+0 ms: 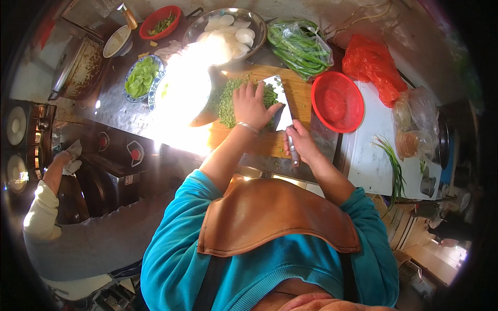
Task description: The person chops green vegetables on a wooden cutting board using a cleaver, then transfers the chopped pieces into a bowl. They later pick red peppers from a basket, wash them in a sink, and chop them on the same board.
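Note:
My right hand [302, 140] grips the handle of a kitchen cleaver [285, 112]. Its broad blade lies flat, low over a wooden cutting board [298, 91], with green bits stuck near the tip. Spread flat, my left hand [249, 103] rests on a heap of finely chopped green vegetable [227, 105]. The thumb reaches to the blade; whether it touches the steel I cannot tell. Part of the heap is hidden under my palm and fingers. Strong sunlight washes out the board's left end and a blue-and-white plate [152, 91] beside it.
Behind the board stand a metal pan of white slices [261, 25] and a plastic bag of green peppers [299, 46]. A red plastic basin [337, 102] sits to the right, near scallions [391, 167]. Left are a plate of green slices [143, 77] and another person's hand with a cloth [73, 157].

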Demonstrator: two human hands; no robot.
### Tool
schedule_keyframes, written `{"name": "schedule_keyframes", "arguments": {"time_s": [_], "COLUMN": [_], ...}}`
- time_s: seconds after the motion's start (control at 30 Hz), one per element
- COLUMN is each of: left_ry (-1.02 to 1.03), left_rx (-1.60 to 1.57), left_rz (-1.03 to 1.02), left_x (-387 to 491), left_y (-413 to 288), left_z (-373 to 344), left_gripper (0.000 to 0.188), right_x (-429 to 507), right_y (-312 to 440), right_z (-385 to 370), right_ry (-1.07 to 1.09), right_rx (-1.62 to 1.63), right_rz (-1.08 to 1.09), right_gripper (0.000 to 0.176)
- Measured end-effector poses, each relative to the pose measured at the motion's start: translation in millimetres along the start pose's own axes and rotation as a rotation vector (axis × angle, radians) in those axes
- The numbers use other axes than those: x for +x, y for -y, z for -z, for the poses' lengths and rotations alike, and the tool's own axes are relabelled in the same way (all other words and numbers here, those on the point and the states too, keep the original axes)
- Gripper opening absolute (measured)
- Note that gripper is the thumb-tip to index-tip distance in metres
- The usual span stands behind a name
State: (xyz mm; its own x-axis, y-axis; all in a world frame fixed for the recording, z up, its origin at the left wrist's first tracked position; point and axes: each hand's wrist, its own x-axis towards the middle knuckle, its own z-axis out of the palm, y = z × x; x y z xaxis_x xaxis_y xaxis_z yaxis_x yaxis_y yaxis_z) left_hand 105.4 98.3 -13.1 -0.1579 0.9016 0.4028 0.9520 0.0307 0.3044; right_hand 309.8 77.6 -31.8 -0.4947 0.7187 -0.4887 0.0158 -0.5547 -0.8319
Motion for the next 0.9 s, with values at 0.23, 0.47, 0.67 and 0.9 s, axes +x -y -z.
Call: {"name": "schedule_keyframes", "arguments": {"time_s": [0.23,0.47,0.67,0.9], "left_ry": [-0.068,-0.111,-0.104,-0.172], "left_rx": [-0.148,-0.251,-0.279,-0.247], "left_rz": [0.081,0.013,0.023,0.103], "left_x": [0.8,2.5,9.9,22.4], "left_y": [-9.6,-22.1,-21.2,21.0], "left_z": [-0.7,1.2,19.7,54.6], "left_gripper": [0.051,0.04,0.038,0.039], "right_x": [1.7,-9.2,-15.2,2.7], "right_y": [0.7,1.8,10.9,46.6], "right_z": [-26.1,-21.3,-32.6,-79.6], "right_ry": [0.094,0.13,0.133,0.219], "right_rx": [0.161,0.262,0.256,0.202], "right_rz": [-0.056,-0.05,-0.001,0.004], "right_gripper": [0.01,0.012,0.012,0.009]}}
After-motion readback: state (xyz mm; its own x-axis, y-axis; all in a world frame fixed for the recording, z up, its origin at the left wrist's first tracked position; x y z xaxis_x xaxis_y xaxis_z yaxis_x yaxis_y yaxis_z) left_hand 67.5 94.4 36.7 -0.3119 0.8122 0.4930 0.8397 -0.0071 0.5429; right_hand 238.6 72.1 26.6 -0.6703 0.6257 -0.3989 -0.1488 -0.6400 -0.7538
